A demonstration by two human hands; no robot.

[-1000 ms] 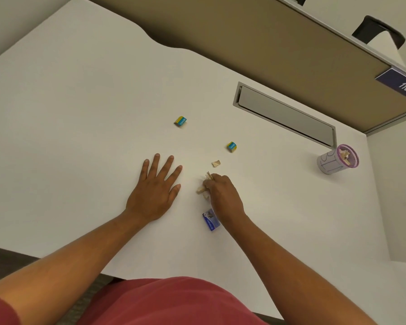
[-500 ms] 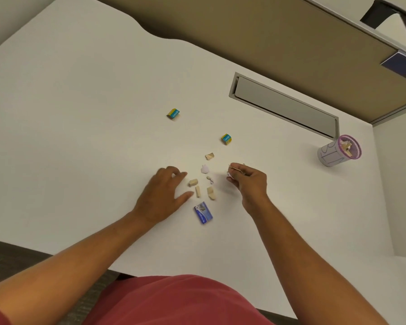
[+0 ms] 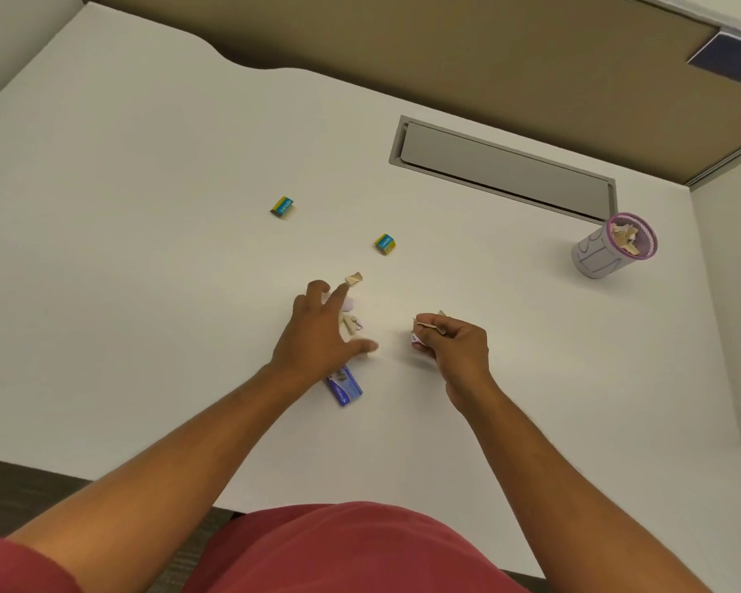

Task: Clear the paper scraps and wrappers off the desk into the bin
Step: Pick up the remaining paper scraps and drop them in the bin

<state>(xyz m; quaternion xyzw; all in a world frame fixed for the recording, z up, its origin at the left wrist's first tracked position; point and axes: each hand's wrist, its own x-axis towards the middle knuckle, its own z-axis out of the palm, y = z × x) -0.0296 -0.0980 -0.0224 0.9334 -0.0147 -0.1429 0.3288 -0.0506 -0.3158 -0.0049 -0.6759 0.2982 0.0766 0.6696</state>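
Note:
My right hand (image 3: 452,344) is closed around a few tan and white paper scraps (image 3: 424,324), held just above the white desk (image 3: 146,207). My left hand (image 3: 319,333) is spread over a small pile of tan and white scraps (image 3: 351,321) and partly hides them. One tan scrap (image 3: 354,278) lies beside my left fingertips. A blue wrapper (image 3: 345,386) lies under my left wrist. Two yellow-and-teal wrappers (image 3: 282,207) (image 3: 386,243) lie farther back. The small grey bin (image 3: 608,246) with a pink rim stands at the far right and holds several scraps.
A grey cable hatch (image 3: 503,166) is set into the desk behind the scraps. A tan partition (image 3: 403,44) runs along the desk's back edge. The desk's front edge is close to my red shirt.
My right hand lifted off the pile with scraps and moved right. My left hand went from lying flat to reaching over the remaining scraps.

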